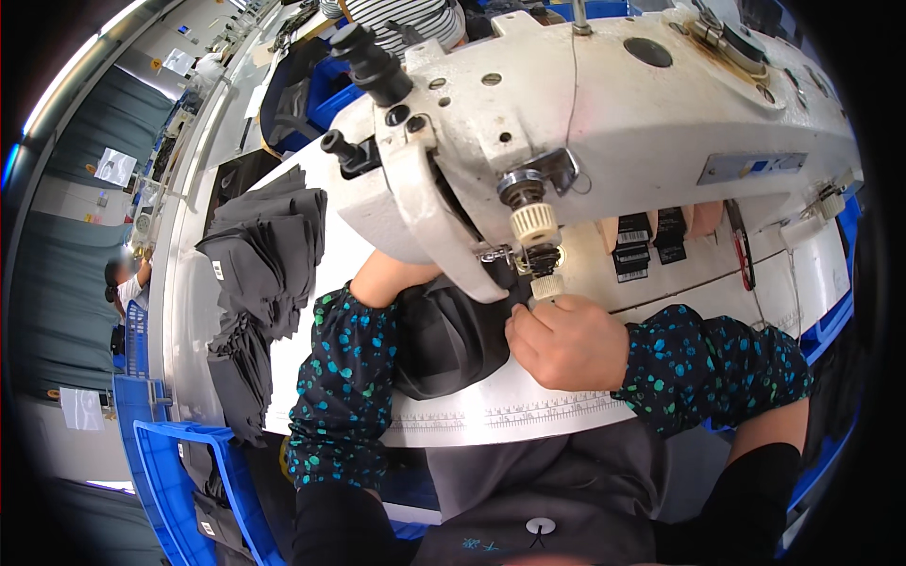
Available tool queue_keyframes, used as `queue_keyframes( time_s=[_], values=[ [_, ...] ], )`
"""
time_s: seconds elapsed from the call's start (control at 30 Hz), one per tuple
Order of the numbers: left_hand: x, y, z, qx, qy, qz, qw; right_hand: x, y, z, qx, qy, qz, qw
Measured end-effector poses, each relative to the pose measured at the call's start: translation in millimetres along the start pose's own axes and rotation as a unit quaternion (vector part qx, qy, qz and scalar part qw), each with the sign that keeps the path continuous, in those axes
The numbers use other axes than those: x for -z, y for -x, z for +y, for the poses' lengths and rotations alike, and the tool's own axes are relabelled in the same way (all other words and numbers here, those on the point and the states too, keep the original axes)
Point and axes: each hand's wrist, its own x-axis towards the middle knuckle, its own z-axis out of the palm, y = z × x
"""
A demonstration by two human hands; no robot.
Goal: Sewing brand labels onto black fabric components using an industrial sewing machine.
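A white industrial sewing machine (623,104) spans the view above a white table. Dark grey-black fabric (451,340), folded and curved, lies under its needle end. My right hand (569,341) is beside the needle area, fingers curled and pinched at the fabric's right edge. Behind the machine head goes my left hand (396,275); only the wrist and a little of the hand show at the fabric's upper left, its fingers hidden. Both forearms wear dark sleeve covers with blue-green spots.
Stacked dark fabric pieces (269,255) lie to the left. Under the machine arm are several black labels (632,247) and red-handled scissors or snips (741,245). A ruler strip (528,412) runs along the table's front edge. Blue crates (189,434) stand at lower left; other people are farther off.
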Motion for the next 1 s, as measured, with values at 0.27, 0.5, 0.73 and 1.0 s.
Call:
queue_keyframes(
  time_s=[0.27,0.5,0.73,1.0],
  values=[
    [-2.4,-2.8,1.1,-0.028,-0.045,0.030,0.998,-5.9,0.6,0.6,0.006,0.029,0.011,1.000],
    [4.6,53.7,95.6,-0.056,-0.302,0.172,0.936,0.5,6.3,5.1,0.009,0.028,-0.012,0.999],
    [-66.8,53.8,91.6,-0.150,-0.349,0.231,0.896,-1.7,1.4,2.8,0.027,-0.001,-0.008,1.000],
    [-77.9,44.2,39.3,-0.155,-0.222,0.206,0.940,-4.6,1.4,3.7,0.029,0.020,0.036,0.999]
  ],
)
